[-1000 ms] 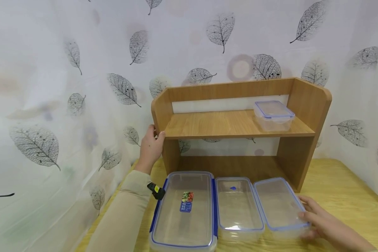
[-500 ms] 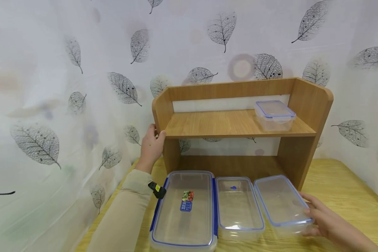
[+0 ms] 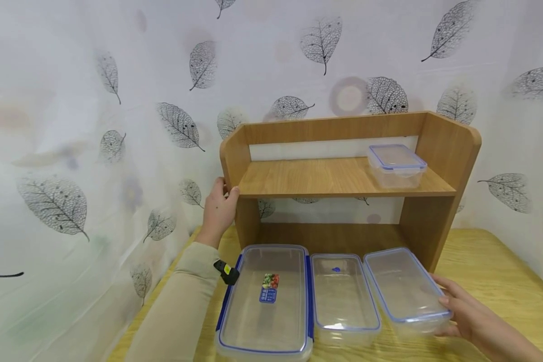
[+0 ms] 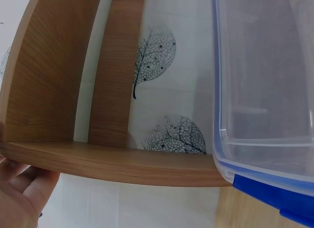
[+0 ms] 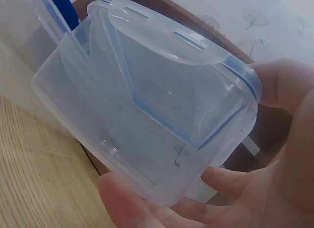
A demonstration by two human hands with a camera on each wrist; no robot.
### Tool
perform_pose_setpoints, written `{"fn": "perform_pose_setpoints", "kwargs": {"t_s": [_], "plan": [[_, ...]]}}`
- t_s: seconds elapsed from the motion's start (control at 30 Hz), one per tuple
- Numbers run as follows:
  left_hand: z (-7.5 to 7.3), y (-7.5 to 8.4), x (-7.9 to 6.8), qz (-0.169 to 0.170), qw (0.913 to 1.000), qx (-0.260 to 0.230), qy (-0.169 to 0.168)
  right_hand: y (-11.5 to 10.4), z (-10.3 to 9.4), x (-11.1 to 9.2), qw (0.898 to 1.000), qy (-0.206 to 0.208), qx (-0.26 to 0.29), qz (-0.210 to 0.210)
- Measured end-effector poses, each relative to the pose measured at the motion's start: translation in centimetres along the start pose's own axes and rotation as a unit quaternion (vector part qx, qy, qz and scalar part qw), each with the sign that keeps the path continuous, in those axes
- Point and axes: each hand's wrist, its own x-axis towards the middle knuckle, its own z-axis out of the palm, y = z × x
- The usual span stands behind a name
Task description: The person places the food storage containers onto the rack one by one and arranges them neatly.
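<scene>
My left hand (image 3: 219,211) grips the left side panel of a two-tier wooden desk shelf (image 3: 344,193), its thumb at the front edge. With my right hand (image 3: 470,311) I hold a clear plastic food container (image 3: 407,286) by its right side. The right wrist view shows this food container (image 5: 162,105) from its end, with fingers of the right hand (image 5: 294,154) under it and at its lid corner. It is set at an angle to its neighbour, a medium clear food container (image 3: 344,296). Left of that lies a large food container (image 3: 262,322) with dark blue clips and a fruit label.
A small lidded food container (image 3: 395,166) stands on the upper shelf board at the right. The shelf's lower board is partly hidden behind the containers. Everything stands on a yellow wood-grain table (image 3: 484,256). A leaf-print curtain (image 3: 271,60) hangs behind and at the sides.
The right hand and its food container have shifted slightly up and to the right, and the container looks a little more tilted. The left hand keeps its grip on the shelf.
</scene>
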Motion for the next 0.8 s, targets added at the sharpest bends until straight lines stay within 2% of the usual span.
{"fn": "perform_pose_setpoints", "kwargs": {"t_s": [0.23,0.43,0.53,0.8], "plan": [[0.1,0.1,0.0,-0.001,1.0,0.005,0.001,-0.3,0.7,0.4,0.997,-0.037,0.023,-0.055],[0.2,0.1,-0.1,-0.005,1.0,0.003,-0.001,-0.7,1.1,0.6,0.992,-0.06,0.071,-0.086],[0.0,0.1,-0.1,-0.005,1.0,0.002,-0.003,-0.9,1.4,0.6,0.992,-0.052,0.069,-0.089],[0.0,0.2,0.0,-0.005,1.0,-0.003,-0.004,-1.8,2.7,1.0,0.994,-0.008,0.018,-0.112]]}}
